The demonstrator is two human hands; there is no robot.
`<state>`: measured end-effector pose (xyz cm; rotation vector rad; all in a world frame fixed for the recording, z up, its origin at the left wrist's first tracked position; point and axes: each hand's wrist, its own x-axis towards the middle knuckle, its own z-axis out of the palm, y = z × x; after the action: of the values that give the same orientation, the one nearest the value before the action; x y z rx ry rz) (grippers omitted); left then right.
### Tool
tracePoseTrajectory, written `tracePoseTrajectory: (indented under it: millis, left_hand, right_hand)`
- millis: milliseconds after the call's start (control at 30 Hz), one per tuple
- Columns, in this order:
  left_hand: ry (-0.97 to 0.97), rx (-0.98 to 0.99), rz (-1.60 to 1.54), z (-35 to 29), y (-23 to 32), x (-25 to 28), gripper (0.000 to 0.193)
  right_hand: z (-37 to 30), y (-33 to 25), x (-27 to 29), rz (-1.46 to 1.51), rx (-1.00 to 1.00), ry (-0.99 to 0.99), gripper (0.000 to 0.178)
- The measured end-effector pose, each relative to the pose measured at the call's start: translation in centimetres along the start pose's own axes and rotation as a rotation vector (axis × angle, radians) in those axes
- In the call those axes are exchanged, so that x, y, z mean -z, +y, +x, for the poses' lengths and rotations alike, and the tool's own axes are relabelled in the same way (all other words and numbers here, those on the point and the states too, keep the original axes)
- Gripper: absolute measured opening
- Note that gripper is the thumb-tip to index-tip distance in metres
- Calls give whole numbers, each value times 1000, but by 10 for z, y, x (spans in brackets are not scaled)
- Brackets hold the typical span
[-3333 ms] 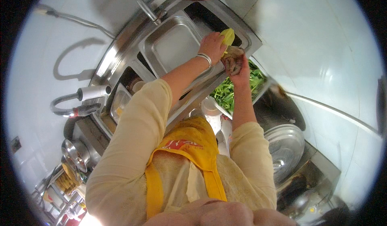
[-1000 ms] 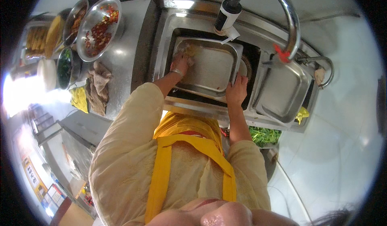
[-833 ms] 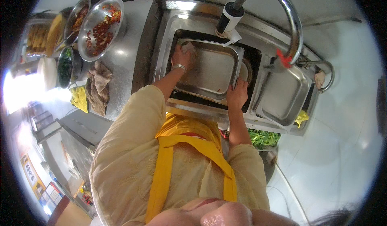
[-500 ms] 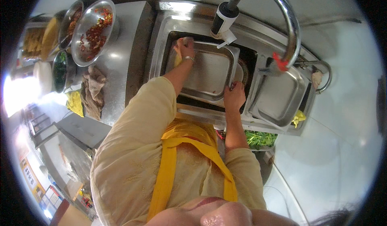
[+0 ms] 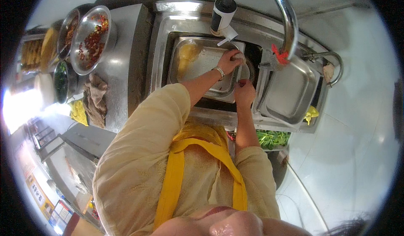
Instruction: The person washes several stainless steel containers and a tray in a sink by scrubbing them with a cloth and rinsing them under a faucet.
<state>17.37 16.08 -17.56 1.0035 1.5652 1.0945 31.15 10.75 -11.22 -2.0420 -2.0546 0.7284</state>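
Observation:
A rectangular stainless steel pan [image 5: 209, 51] sits tilted in the left sink basin. My right hand [image 5: 244, 94] grips its near right corner, fingers closed over the rim. Across the pan reaches my left hand [image 5: 229, 62], a bracelet at the wrist, its fingers curled at the right wall. Something small and pale [image 5: 239, 58] shows at those fingertips; its kind is unclear. On the pan's left side lies a yellowish patch [image 5: 187, 56], and I cannot tell whether it is a reflection. Partly hidden beyond the right wall is a round rim.
A curved faucet [image 5: 290, 25] with a red tie arches over the sink; a black-and-white fitting [image 5: 224, 15] stands behind the pan. Another steel pan [image 5: 290, 95] rests at the right. On the left counter are a bowl of chopped chillies [image 5: 91, 44] and a brown rag [image 5: 96, 97].
My left hand has moved from the pan's left wall to its right wall. The right hand keeps its hold at the corner, and the pan stands slightly differently tilted.

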Motion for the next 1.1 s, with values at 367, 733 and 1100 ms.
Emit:
tracePoseTrajectory:
  millis: [367,733,1100]
  left_hand:
    - [-347,21,287,-96,16,7,41]
    - [-51,60,277,-58,26,-7,38]
    - [-473,-163,415,-123,-24,17,13]
  right_hand:
    - [2,22,-8,106,-196,-61,33]
    - [6,43,-28,330,-254,-85,30]
    - [-12,4,-5,109,-118,-32,19]
